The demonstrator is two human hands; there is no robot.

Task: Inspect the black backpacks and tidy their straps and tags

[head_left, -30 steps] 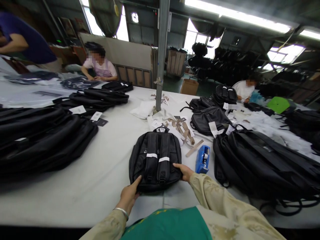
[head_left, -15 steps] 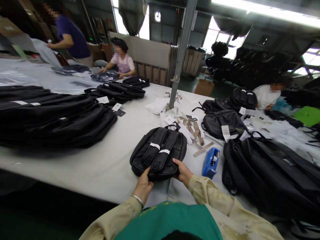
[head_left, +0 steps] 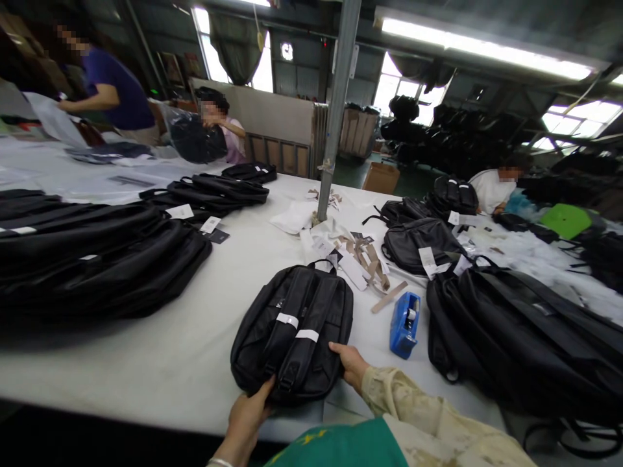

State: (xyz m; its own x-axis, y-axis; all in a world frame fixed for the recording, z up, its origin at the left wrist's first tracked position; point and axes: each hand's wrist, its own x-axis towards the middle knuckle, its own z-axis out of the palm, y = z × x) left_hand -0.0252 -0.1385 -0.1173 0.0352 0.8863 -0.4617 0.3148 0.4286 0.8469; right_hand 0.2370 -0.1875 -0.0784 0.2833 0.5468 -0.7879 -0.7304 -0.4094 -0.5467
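Observation:
A black backpack lies on the white table in front of me, its shoulder straps facing up and white bands around them. My left hand grips its near bottom edge, thumb on top by a strap buckle and fingers hidden underneath. At the right lower side, my right hand holds the same backpack, thumb above and the other fingers under it. To the right of it stands a blue tape dispenser. Just beyond its top handle are paper tags and tan strips.
Stacked black backpacks fill the left of the white table; more backpacks lie at the right. A metal post rises behind the tags. Co-workers are across the table, one holding a bagged black item.
The backpack has come nearer to me, with both hands still on it. Across the table, a co-worker has lifted a plastic-wrapped black item. My view has shifted slightly.

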